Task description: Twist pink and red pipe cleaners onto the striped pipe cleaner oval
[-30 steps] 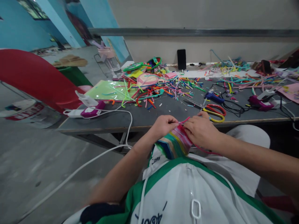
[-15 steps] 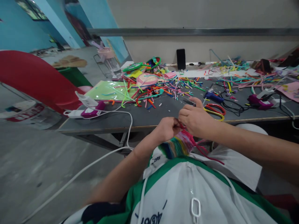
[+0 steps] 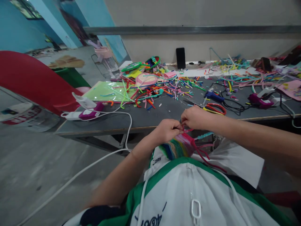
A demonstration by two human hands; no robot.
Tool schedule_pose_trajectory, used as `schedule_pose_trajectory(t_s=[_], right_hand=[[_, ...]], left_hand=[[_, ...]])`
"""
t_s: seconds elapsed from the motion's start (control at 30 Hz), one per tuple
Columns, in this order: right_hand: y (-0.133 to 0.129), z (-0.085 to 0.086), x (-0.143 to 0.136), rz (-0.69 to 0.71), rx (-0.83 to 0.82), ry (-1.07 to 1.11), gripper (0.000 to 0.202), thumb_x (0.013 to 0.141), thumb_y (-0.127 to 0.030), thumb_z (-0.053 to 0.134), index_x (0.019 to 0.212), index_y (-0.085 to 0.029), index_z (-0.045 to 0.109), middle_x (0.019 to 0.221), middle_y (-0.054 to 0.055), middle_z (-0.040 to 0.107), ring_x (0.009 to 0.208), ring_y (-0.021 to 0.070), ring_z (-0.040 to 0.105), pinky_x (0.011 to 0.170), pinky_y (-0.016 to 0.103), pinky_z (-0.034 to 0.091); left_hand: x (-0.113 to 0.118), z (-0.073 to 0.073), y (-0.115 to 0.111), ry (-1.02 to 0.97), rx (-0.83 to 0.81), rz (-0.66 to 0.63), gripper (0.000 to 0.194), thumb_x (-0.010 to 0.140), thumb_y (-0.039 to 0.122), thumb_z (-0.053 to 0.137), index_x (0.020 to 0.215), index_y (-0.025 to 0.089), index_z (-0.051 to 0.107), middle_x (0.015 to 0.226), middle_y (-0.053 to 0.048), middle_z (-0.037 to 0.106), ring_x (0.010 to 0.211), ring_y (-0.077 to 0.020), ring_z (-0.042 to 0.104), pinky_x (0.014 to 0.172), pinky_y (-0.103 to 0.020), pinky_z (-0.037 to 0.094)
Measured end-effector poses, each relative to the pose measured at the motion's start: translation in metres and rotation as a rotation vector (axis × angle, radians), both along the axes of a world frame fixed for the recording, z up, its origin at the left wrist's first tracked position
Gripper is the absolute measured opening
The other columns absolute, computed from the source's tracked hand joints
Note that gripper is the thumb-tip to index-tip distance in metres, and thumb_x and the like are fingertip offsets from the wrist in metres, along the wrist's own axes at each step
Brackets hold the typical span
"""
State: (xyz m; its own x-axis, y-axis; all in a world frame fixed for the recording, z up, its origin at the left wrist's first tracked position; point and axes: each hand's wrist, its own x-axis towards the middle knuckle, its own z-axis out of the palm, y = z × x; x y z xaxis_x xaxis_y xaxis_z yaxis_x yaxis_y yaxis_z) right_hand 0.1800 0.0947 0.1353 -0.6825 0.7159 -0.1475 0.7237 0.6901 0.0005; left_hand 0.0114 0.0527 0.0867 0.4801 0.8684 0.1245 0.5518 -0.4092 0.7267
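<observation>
A striped piece of pipe cleaners (image 3: 178, 147), with blue, green, yellow and pink bands, lies against my shirt in my lap. My left hand (image 3: 169, 129) is closed in a pinch at its top edge. Close beside it, my right hand (image 3: 197, 118) is closed too, pinching a pink-red pipe cleaner (image 3: 187, 129) at that edge. The fingertips nearly meet and partly hide what they grip. Loose red pipe cleaner ends (image 3: 202, 153) trail to the right of the piece. Scissors (image 3: 215, 108) with red and yellow handles lie on the table just beyond my right hand.
Cut pipe cleaners (image 3: 152, 94) litter the grey table (image 3: 113, 123). A blue glue gun (image 3: 214, 96) lies right of centre. A black phone (image 3: 181, 58) leans on the wall. Purple power strips (image 3: 91, 112) sit left and right, and a white cable (image 3: 82, 172) hangs off the left side.
My right hand has moved down and its raised forefinger has folded in, so it now pinches the pink-red pipe cleaner. More of the scissors shows. My left hand has hardly moved.
</observation>
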Motion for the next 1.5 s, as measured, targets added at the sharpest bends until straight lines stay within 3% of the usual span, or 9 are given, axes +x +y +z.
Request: schedule_pose_trajectory(t_s=[0.1, 0.2, 0.33, 0.5, 0.8, 1.1, 1.33, 1.5], right_hand=[[-0.007, 0.005, 0.013, -0.036, 0.188, 0.218, 0.027, 0.084, -0.027, 0.049, 0.105, -0.022, 0.065, 0.104, 0.006, 0.068, 0.095, 0.0210, 0.057, 0.084, 0.034, 0.031], [-0.024, 0.003, 0.025, -0.009, 0.383, 0.307, 0.025, 0.089, -0.025, 0.042, 0.093, -0.018, 0.066, 0.093, 0.009, 0.069, 0.094, 0.0219, 0.054, 0.092, 0.039, 0.023], [-0.042, -0.011, 0.028, 0.110, 0.287, 0.270, 0.025, 0.088, -0.024, 0.044, 0.081, -0.021, 0.067, 0.085, 0.004, 0.069, 0.089, 0.0198, 0.053, 0.096, 0.041, 0.017], [-0.043, -0.022, 0.019, 0.033, 0.244, 0.284, 0.030, 0.088, -0.027, 0.043, 0.071, -0.021, 0.067, 0.074, 0.003, 0.069, 0.080, 0.0185, 0.055, 0.098, 0.044, 0.013], [-0.032, -0.015, 0.019, -0.074, 0.061, 0.275, 0.023, 0.079, -0.022, 0.047, 0.069, -0.023, 0.068, 0.066, -0.002, 0.068, 0.069, 0.0137, 0.057, 0.091, 0.036, 0.022], [-0.021, -0.020, 0.019, -0.082, 0.002, 0.308, 0.023, 0.076, -0.024, 0.047, 0.068, -0.023, 0.069, 0.059, -0.004, 0.064, 0.059, 0.0110, 0.053, 0.072, 0.027, 0.030], [-0.018, -0.019, 0.017, -0.152, -0.098, 0.328, 0.021, 0.071, -0.026, 0.052, 0.073, -0.022, 0.072, 0.061, -0.002, 0.065, 0.058, 0.0112, 0.051, 0.055, 0.024, 0.026], [-0.013, -0.018, 0.015, -0.214, -0.188, 0.366, 0.020, 0.070, -0.025, 0.054, 0.074, -0.022, 0.073, 0.068, -0.002, 0.069, 0.064, 0.0129, 0.055, 0.056, 0.023, 0.030]], left_hand=[[-0.004, 0.004, 0.001, 0.001, -0.041, 0.075, 0.012, 0.071, 0.023, 0.059, 0.067, 0.014, 0.066, 0.061, 0.002, 0.061, 0.061, -0.0109, 0.053, 0.058, -0.020, 0.037], [-0.007, 0.004, 0.003, -0.034, -0.037, 0.086, 0.014, 0.071, 0.025, 0.059, 0.067, 0.013, 0.065, 0.061, 0.002, 0.060, 0.061, -0.0101, 0.051, 0.058, -0.020, 0.036], [-0.006, 0.003, 0.004, -0.076, -0.051, 0.037, 0.014, 0.073, 0.025, 0.058, 0.071, 0.014, 0.066, 0.064, 0.001, 0.062, 0.063, -0.0108, 0.052, 0.059, -0.020, 0.038], [-0.005, 0.005, 0.004, -0.079, -0.085, 0.004, 0.010, 0.071, 0.020, 0.057, 0.072, 0.013, 0.065, 0.067, 0.000, 0.062, 0.065, -0.0113, 0.053, 0.061, -0.020, 0.041], [-0.017, 0.010, 0.011, -0.171, -0.274, -0.095, 0.021, 0.076, 0.024, 0.056, 0.091, 0.011, 0.065, 0.085, -0.005, 0.067, 0.077, -0.0134, 0.058, 0.073, -0.024, 0.044], [-0.011, 0.006, 0.020, -0.194, -0.383, -0.070, 0.021, 0.071, 0.032, 0.061, 0.074, 0.011, 0.064, 0.058, 0.003, 0.054, 0.056, -0.0087, 0.046, 0.054, -0.021, 0.035], [-0.006, 0.000, 0.026, -0.252, -0.454, -0.040, 0.018, 0.062, 0.028, 0.065, 0.068, 0.011, 0.064, 0.057, 0.003, 0.055, 0.056, -0.0091, 0.046, 0.055, -0.021, 0.036], [-0.007, -0.001, 0.034, -0.289, -0.495, -0.040, 0.026, 0.071, 0.036, 0.062, 0.077, 0.011, 0.067, 0.061, 0.000, 0.059, 0.056, -0.0100, 0.048, 0.054, -0.022, 0.036]])
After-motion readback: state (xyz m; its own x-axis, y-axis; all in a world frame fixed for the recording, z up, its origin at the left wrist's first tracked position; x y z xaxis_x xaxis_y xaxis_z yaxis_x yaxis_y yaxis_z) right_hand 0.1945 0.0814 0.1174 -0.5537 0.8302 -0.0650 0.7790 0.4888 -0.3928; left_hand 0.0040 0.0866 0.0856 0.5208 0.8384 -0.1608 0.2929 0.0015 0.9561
